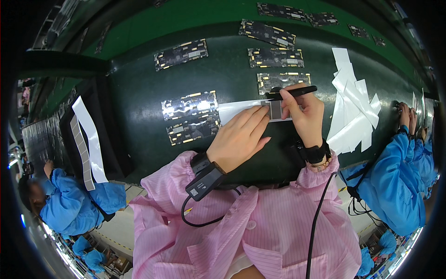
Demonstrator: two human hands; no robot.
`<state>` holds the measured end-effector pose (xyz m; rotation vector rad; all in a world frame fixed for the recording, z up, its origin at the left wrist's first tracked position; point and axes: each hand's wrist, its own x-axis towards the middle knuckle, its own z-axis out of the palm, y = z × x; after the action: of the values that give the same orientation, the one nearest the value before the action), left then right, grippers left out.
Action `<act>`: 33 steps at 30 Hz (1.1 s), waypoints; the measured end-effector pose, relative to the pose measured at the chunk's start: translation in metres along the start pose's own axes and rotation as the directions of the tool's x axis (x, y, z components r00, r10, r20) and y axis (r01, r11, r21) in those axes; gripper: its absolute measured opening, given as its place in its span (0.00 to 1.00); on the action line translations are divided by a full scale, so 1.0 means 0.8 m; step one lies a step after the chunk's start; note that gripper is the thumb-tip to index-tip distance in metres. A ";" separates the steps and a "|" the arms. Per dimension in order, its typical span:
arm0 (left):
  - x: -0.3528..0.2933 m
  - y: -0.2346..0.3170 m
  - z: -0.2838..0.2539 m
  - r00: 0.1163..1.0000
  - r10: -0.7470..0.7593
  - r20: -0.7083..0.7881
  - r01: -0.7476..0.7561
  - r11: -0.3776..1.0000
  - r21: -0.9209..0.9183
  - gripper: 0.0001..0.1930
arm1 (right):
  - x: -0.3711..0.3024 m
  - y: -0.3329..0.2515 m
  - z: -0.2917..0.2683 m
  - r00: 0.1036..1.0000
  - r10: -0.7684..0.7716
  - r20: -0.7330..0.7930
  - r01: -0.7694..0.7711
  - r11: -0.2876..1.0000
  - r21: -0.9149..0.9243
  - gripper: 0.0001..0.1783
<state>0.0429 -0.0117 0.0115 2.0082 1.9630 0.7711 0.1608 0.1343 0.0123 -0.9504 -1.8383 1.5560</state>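
Note:
My left hand (pixel 241 135) lies flat, fingers stretched, pressing on a white backing strip (pixel 232 109) that carries grey rectangular stickers (pixel 276 111). My right hand (pixel 303 110) is closed around black tweezers (pixel 304 90), whose tip reaches the strip's upper edge just beyond my left fingertips. Its lower fingers rest by the strip's right end. Just past the tweezers lies a black circuit board (pixel 278 80), partly covered by them. Two more circuit boards, one upper (pixel 189 106) and one lower (pixel 193 128), sit left of the strip.
Several circuit boards (pixel 276 57) lie farther back, some on a green belt (pixel 195 16). White strips (pixel 353 102) are piled at right. A dark box (pixel 111 135) at left has strips (pixel 88 135) over its edge. Blue-clad people (pixel 395 181) work on both sides. A black cable (pixel 318 214) hangs from my right wrist.

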 end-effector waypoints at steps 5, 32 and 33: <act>-0.004 0.004 0.002 1.000 -0.028 0.003 0.028 1.000 0.008 0.23 | 0.000 -0.003 0.005 0.998 -0.061 0.035 0.065 0.991 -0.117 0.04; 0.042 -0.015 0.000 0.997 0.002 -0.078 0.007 0.995 0.103 0.25 | 0.079 0.006 -0.008 0.987 0.150 0.064 -0.161 0.962 0.219 0.09; 0.042 -0.016 0.001 0.998 -0.001 -0.070 0.009 0.994 0.109 0.26 | 0.080 0.006 -0.008 0.986 0.152 0.063 -0.163 0.962 0.221 0.09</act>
<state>0.0309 0.0221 0.0113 2.0634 2.0913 0.7582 0.1282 0.1892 0.0061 -0.9803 -1.6047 1.8521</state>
